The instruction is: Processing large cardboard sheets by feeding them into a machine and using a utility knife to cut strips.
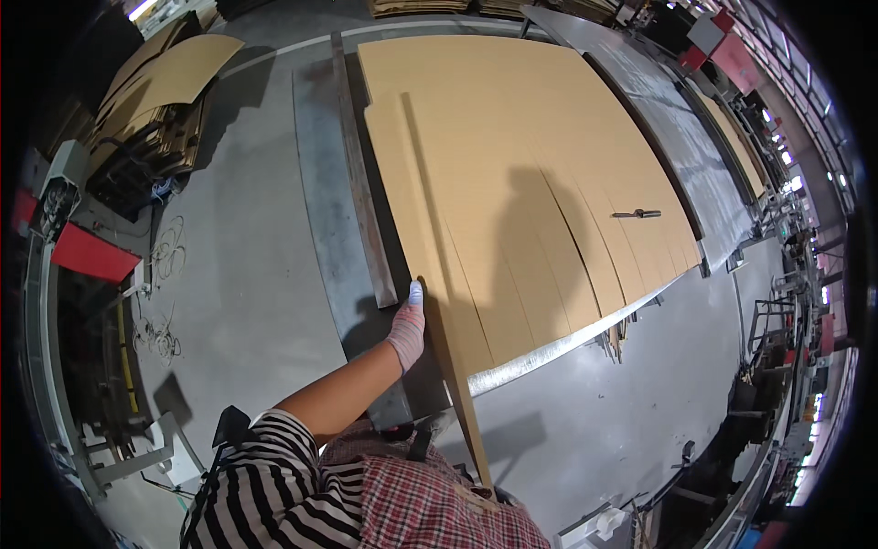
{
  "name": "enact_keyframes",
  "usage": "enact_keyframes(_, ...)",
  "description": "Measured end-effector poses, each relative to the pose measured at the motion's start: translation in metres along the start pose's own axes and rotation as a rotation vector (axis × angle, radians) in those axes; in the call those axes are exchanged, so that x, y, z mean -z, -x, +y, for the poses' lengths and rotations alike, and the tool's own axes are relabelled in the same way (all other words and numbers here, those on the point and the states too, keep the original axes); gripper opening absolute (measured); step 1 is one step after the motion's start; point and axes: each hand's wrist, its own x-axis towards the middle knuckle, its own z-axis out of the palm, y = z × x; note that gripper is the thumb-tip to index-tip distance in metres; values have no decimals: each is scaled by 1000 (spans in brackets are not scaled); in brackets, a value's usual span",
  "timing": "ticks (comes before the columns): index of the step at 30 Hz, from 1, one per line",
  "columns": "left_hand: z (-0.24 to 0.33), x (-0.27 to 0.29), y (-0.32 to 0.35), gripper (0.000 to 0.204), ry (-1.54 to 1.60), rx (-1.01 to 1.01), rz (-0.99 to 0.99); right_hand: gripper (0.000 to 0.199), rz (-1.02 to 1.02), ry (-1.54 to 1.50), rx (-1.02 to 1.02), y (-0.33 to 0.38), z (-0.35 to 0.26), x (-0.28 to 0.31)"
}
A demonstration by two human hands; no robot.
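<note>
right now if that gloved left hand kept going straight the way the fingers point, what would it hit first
The left hand points up the table, fingertips at the near end of the long metal bar beside the cardboard sheets. It would probably meet that bar first, though depth is unclear.

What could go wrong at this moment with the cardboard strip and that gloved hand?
The gloved left hand touches only the top end of a long narrow cardboard strip that tilts off the table edge; held at one point, it may flex, crease or slip.

Its lower end reaches the person's body, so it could snag on clothing.

A small dark tool lies loose on the cardboard sheets and might shift if they move.
</note>
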Motion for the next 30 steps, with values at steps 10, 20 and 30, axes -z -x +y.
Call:
enact_keyframes(10, 0, 2, 8, 75, 43, -360, -109, 47, -14, -1, 52, 9, 15, -18)
enact_keyframes(20, -13, 9, 0, 65, -227, -664, 18, 48, -43, 408, 196, -33, -59, -101)
enact_keyframes(30, -8, 14, 2, 64, -250, -613, 29, 54, -127, 95, 258, -111, -98, -161)
